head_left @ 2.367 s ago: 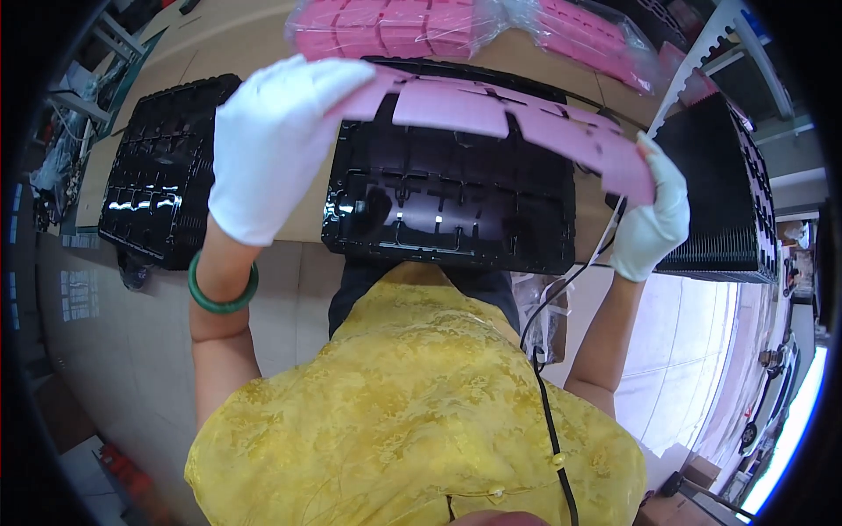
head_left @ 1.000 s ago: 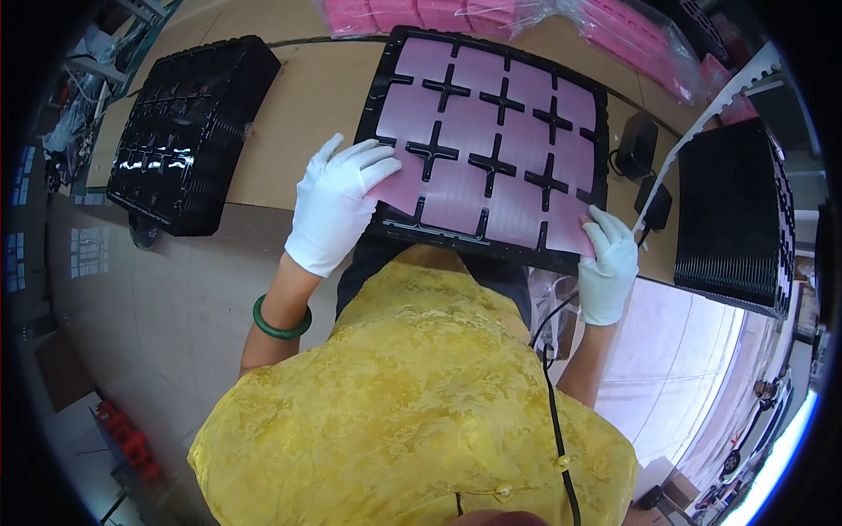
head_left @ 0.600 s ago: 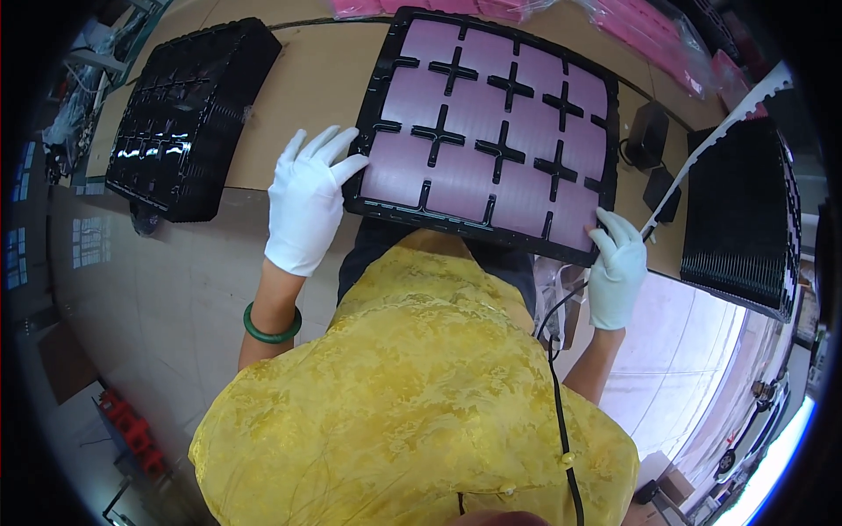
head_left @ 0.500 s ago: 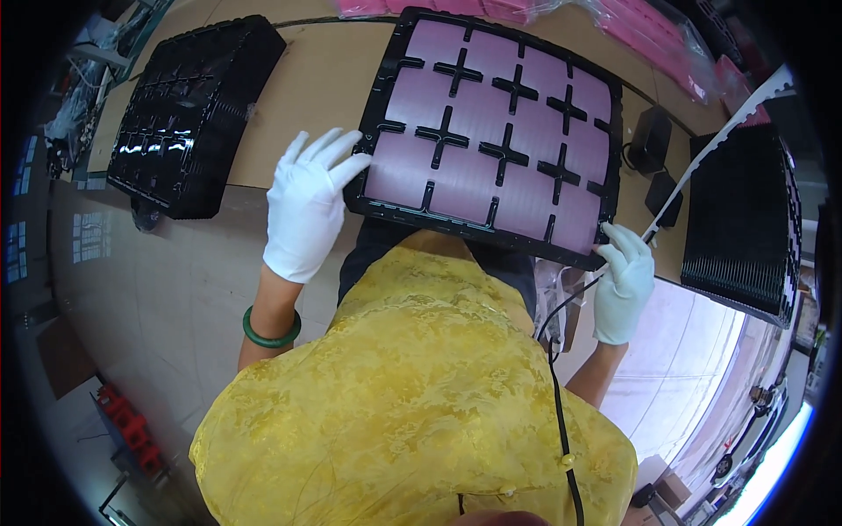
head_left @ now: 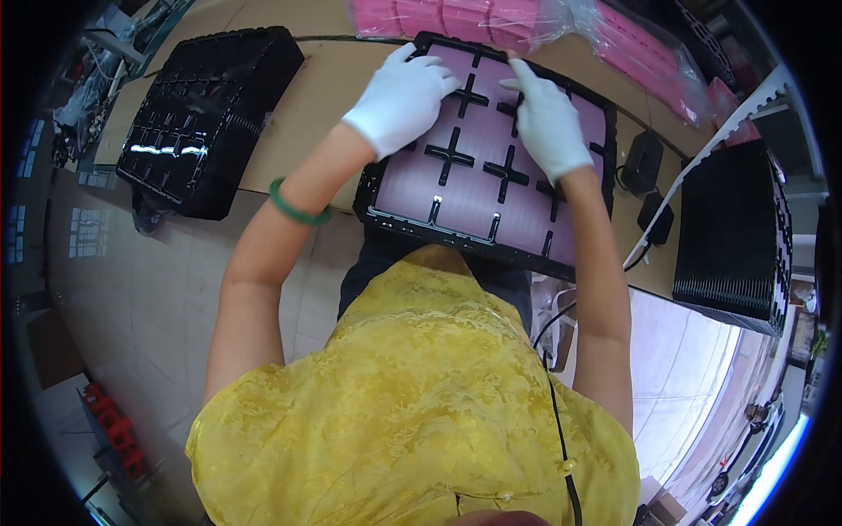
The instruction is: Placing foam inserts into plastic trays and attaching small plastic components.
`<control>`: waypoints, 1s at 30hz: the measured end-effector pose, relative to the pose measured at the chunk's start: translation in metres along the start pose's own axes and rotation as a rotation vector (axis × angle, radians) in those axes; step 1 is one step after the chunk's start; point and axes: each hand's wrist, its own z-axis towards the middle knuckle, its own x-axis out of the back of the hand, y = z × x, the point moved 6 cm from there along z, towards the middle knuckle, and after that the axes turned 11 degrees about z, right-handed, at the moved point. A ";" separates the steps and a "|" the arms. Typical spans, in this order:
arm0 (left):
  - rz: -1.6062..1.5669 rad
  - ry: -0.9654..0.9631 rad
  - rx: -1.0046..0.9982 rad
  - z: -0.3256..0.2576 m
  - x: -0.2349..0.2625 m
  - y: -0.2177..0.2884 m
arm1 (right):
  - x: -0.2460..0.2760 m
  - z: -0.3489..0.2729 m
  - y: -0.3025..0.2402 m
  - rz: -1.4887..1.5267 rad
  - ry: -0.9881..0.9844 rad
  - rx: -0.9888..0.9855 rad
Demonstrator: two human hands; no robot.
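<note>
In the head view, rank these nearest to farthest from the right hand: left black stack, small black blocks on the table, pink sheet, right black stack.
From the right hand:
1. Pink sheet: in the tray, beneath the hand.
2. Small black blocks: just right of the tray.
3. Right black stack: beyond the blocks.
4. Left black stack: across on the left.

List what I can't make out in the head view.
In the head view:
Pink sheet: patches covered by the left hand and right hand.
Black tray: near right corner, behind the right forearm.
Wrapped pink bundle: far part, cut by the top edge.
</note>
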 end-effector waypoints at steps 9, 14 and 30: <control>0.207 -0.360 0.011 0.030 -0.061 -0.032 | 0.011 0.010 0.048 -0.219 0.044 -0.127; 0.121 -0.271 -0.057 0.029 -0.063 -0.032 | 0.038 -0.009 0.097 -0.305 0.077 -0.341; 0.118 -0.187 -0.105 -0.014 -0.027 -0.004 | 0.069 -0.094 0.046 -0.268 0.047 -0.089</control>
